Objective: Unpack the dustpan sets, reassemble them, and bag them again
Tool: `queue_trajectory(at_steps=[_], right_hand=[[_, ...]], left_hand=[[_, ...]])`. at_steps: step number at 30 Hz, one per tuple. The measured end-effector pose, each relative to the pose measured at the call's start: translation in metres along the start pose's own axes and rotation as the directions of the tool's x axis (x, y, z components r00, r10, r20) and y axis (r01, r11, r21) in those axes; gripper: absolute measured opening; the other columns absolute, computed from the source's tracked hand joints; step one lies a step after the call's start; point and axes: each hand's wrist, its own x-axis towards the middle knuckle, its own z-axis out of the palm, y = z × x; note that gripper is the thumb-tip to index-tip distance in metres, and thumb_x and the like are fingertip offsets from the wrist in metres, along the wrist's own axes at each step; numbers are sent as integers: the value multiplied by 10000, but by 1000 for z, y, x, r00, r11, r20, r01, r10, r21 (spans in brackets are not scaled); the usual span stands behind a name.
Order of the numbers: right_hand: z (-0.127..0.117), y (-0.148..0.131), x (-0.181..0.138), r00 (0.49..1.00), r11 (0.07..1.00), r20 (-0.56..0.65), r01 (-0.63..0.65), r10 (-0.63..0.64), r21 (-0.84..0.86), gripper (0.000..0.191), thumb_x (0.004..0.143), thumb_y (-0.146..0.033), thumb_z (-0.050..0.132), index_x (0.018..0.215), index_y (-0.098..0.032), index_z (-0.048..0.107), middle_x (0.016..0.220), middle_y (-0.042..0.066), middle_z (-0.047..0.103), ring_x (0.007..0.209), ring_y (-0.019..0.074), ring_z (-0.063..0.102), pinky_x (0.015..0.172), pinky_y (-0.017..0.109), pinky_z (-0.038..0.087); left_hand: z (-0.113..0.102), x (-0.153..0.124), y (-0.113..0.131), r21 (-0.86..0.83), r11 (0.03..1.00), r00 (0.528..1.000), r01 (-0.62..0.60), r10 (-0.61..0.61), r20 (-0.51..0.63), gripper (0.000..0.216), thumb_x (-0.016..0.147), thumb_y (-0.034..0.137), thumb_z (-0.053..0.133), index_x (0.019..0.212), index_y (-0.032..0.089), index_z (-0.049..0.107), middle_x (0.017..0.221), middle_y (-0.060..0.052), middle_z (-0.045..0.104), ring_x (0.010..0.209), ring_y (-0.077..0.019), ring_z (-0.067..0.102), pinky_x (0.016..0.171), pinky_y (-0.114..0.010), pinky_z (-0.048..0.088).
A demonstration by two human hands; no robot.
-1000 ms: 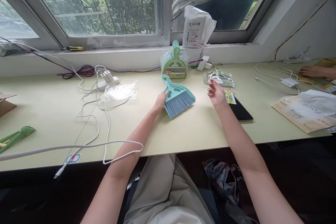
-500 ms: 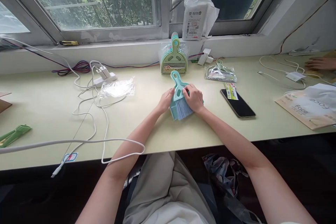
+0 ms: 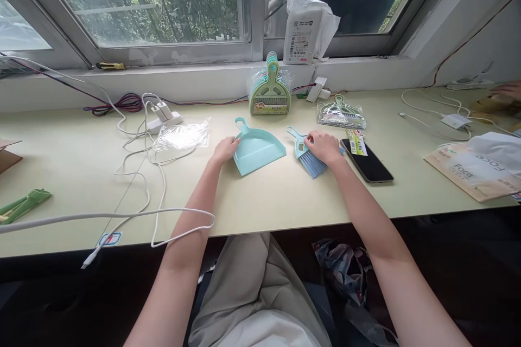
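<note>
A small teal dustpan (image 3: 257,147) lies flat on the pale table, handle toward the window. My left hand (image 3: 225,148) grips its left edge. To the right lies a matching teal brush (image 3: 308,155) with blue bristles. My right hand (image 3: 323,146) rests on top of the brush and holds it against the table. The two pieces lie apart. Behind them a bagged stack of dustpan sets (image 3: 269,91) leans at the sill, and one wrapped green set (image 3: 341,114) lies to the right.
An empty clear bag (image 3: 183,134), a charger (image 3: 163,118) and white cables (image 3: 138,173) lie on the left. A phone (image 3: 367,159) and a label strip sit right of my right hand. A paper package (image 3: 478,165) and another person's hand (image 3: 506,90) are at far right.
The brush sat inside the dustpan as one set. My right hand came over, took the brush and pulled it out to the right, while my left hand slid the dustpan left.
</note>
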Motion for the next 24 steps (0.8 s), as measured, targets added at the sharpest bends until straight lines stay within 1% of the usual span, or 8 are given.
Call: queue_trajectory(at_steps=[2, 4, 6, 8, 12, 16, 21, 24], right_hand=[[7, 1, 1, 1000, 1000, 20, -16, 16, -17, 236, 882, -354, 496, 896, -194, 669, 1004, 128, 675, 868, 241, 598, 726, 323, 379], [9, 0, 1, 999, 999, 24, -34, 34, -36, 248, 872, -379, 511, 915, -201, 678, 1014, 116, 674, 878, 237, 602, 735, 320, 385], [8, -3, 0, 998, 997, 25, -55, 56, -57, 280, 856, -431, 526, 928, -215, 688, 1033, 97, 667, 891, 234, 605, 743, 318, 393], [6, -5, 0, 996, 994, 29, -81, 83, -68, 320, 826, -490, 549, 941, -230, 698, 1062, 83, 655, 911, 233, 607, 754, 320, 401], [3, -6, 0, 990, 990, 53, -130, 133, -52, 348, 762, -524, 597, 946, -251, 707, 1065, 65, 651, 933, 235, 608, 768, 325, 410], [5, -2, 1, 982, 984, 72, -171, 174, -49, 294, 712, -440, 636, 913, -239, 708, 1031, 66, 665, 938, 242, 610, 767, 328, 414], [3, -5, 2, 972, 972, -34, -231, 233, 47, 251, 724, -396, 625, 890, -219, 688, 1035, 64, 672, 919, 229, 620, 753, 308, 426], [0, -15, 0, 972, 972, -106, -196, 211, 131, 227, 761, -410, 611, 897, -239, 671, 1046, 43, 670, 898, 218, 626, 726, 296, 433]], left_hand=[[0, -1, -1, 63, 997, 998, -46, 49, -42, 245, 777, 375, 618, 592, 218, 584, 701, -80, 606, 981, -307, 576, 867, -368, 396], [-1, -4, 1, 169, 984, 996, -55, 65, -58, 183, 806, 369, 567, 780, 215, 663, 893, -103, 648, 1082, -310, 542, 898, -370, 388], [-2, -6, 5, 283, 958, 999, -33, 43, -29, 269, 857, 384, 483, 966, 219, 666, 1054, -108, 634, 1131, -296, 523, 910, -370, 389], [-3, -9, 7, 365, 931, 1000, -26, 29, -4, 333, 896, 404, 405, 1050, 228, 642, 1114, -99, 619, 1131, -272, 529, 908, -365, 397], [-3, -10, 10, 418, 908, 998, -14, 36, -44, 325, 901, 439, 403, 1001, 233, 633, 1082, -76, 638, 1059, -238, 568, 869, -334, 419], [-4, -9, 10, 452, 892, 996, -12, 50, -72, 231, 869, 399, 470, 874, 229, 627, 1022, -58, 674, 970, -225, 600, 790, -308, 432], [-3, -11, 11, 521, 853, 996, -16, 62, -70, 185, 849, 321, 466, 798, 226, 617, 877, -60, 690, 845, -228, 622, 685, -294, 412], [9, -16, 17, 574, 816, 995, -67, 99, -25, 210, 861, 295, 442, 779, 216, 618, 832, -70, 684, 806, -228, 625, 667, -293, 404]])
